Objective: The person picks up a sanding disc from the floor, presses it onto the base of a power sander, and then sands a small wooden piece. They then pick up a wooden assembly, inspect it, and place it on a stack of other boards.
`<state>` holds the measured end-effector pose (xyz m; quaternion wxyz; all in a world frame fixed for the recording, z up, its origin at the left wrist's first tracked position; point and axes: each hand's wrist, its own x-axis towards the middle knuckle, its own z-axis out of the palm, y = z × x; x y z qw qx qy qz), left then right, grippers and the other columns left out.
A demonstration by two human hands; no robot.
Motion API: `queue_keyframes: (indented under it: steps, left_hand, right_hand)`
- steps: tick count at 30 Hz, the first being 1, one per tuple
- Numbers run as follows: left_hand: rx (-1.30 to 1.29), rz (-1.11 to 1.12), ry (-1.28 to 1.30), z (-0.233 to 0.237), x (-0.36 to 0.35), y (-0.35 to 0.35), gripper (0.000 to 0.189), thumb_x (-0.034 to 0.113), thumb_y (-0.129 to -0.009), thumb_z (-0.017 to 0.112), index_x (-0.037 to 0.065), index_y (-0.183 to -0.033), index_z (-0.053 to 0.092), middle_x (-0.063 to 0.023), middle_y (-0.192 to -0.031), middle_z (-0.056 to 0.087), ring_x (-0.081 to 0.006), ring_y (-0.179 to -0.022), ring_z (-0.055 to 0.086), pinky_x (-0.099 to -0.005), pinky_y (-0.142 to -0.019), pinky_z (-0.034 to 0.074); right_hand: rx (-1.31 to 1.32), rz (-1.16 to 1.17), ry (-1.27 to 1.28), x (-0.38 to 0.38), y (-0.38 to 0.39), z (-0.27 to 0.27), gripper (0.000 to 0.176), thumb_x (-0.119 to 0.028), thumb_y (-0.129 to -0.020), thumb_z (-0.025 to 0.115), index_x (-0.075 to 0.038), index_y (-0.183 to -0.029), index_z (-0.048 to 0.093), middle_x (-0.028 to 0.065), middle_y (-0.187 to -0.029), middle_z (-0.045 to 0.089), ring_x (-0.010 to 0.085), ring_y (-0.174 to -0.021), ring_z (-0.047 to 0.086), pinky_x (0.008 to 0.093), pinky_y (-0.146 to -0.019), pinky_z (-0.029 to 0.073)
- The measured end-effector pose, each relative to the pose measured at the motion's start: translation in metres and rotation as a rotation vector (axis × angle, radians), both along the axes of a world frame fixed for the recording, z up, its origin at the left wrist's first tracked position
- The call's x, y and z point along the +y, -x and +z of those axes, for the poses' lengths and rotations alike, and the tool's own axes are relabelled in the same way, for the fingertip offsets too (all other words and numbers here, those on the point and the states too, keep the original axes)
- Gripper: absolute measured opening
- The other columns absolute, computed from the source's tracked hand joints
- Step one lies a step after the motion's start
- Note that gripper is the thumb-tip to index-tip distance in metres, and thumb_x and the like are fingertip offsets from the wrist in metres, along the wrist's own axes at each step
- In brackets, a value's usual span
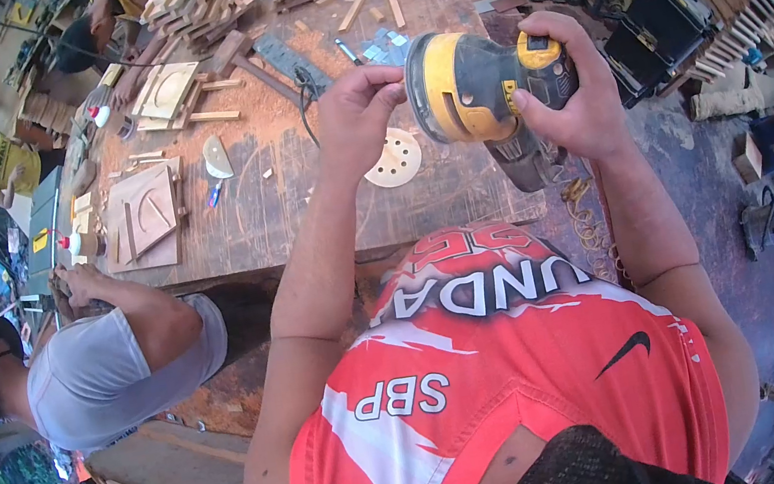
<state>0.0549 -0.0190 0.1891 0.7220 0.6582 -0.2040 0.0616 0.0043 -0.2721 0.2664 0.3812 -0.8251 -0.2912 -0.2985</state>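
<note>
My right hand [575, 85] is wrapped round a yellow and black orbital sander [474, 86], held on its side above the table edge with its round pad facing left. The fingers of my left hand [362, 114] are pinched together at the rim of that pad; what lies between them, if anything, is too small to make out. Below the left wrist, a round sanding disc [393, 162] with several holes lies on the wooden table [271, 215]. My left forearm passes close to its edge.
Wooden panels [141, 220] lie at the table's left, with more stacked wood pieces [193, 4] at the back. A hammer [264, 74], blue sandpaper scraps [386, 44] and sawdust are scattered around. A co-worker in a white shirt [95, 379] stands to the left.
</note>
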Motion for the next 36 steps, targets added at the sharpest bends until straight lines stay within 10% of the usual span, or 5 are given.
queue_keyframes:
  steps: [36]
  left_hand:
    - [0.000, 0.002, 0.092, -0.007, -0.008, -0.002, 0.013, -0.004, -0.090, 0.062, -0.004, -0.103, 0.065, -0.0078, -0.095, 0.069, -0.0135, -0.087, 0.065, -0.0277, -0.080, 0.053]
  right_hand:
    - [-0.027, 0.033, -0.025, -0.003, -0.001, -0.003, 0.053, -0.011, -0.068, 0.075, -0.006, -0.118, 0.057, 0.0131, -0.115, 0.057, 0.0263, -0.107, 0.057, 0.0360, -0.095, 0.046]
